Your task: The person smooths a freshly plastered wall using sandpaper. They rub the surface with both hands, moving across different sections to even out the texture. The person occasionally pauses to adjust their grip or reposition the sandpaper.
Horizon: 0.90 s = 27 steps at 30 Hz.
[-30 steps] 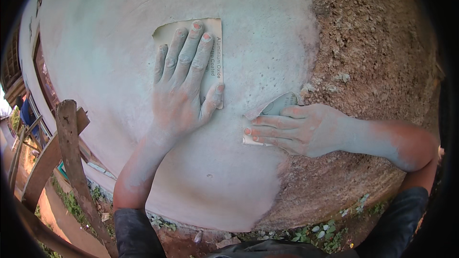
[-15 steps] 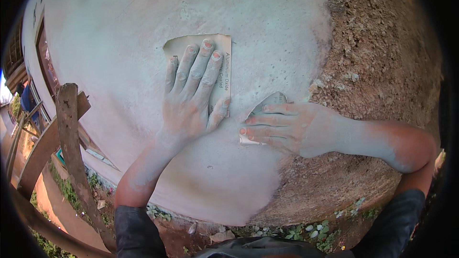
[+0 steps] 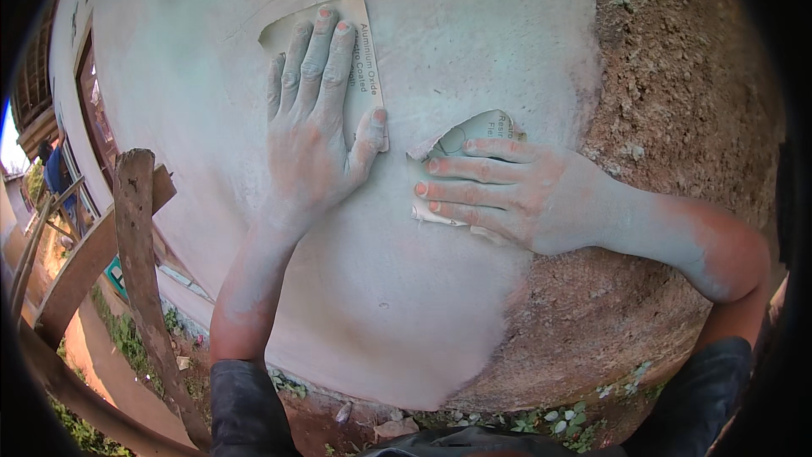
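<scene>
My left hand (image 3: 311,135) lies flat on a pale sheet of sandpaper (image 3: 365,76), pressing it to the smooth whitish wall (image 3: 474,25). Its fingers point up and the thumb rests by the sheet's lower right edge; the upper left corner curls. To the right and lower, my right hand (image 3: 541,195) is spread flat over a smaller, curled piece of sandpaper (image 3: 486,125), fingers pointing left. Much of that piece is hidden beneath the fingers. Pale dust coats both hands and forearms.
Rough brown wall (image 3: 677,93) borders the smooth coat on the right. Wooden poles (image 3: 139,245) cross at the left. Small plants (image 3: 562,423) and stones line the wall's foot. A person in blue (image 3: 56,171) stands far left, near a window frame (image 3: 89,93).
Both hands have slid upward on the wall with their sandpaper, the left one also further left. The right hand has moved up by a smaller amount.
</scene>
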Available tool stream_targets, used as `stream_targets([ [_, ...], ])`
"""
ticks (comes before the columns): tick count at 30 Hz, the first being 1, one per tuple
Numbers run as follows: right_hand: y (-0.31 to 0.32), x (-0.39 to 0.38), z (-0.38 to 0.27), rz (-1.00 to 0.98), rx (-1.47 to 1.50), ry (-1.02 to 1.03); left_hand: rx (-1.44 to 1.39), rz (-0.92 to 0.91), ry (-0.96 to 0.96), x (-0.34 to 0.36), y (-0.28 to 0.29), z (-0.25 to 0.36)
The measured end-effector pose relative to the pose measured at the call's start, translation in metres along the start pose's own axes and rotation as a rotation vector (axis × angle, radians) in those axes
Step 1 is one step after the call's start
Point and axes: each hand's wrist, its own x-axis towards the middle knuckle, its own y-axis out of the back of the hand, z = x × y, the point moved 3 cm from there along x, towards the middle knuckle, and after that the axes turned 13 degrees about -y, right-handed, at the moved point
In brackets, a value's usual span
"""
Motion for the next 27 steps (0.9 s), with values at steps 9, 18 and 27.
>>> stream_targets([
  [9,0.127,0.086,0.15,0.49,-0.474,-0.449,0.115,0.26,0.061,0.107,0.002,-0.067],
  [18,0.076,0.056,0.094,0.355,-0.422,-0.216,0.141,0.296,0.13,0.164,0.019,-0.105],
  [27,0.083,0.082,0.121,0.5,-0.367,-0.292,0.23,0.24,0.08,0.182,0.025,-0.142],
])
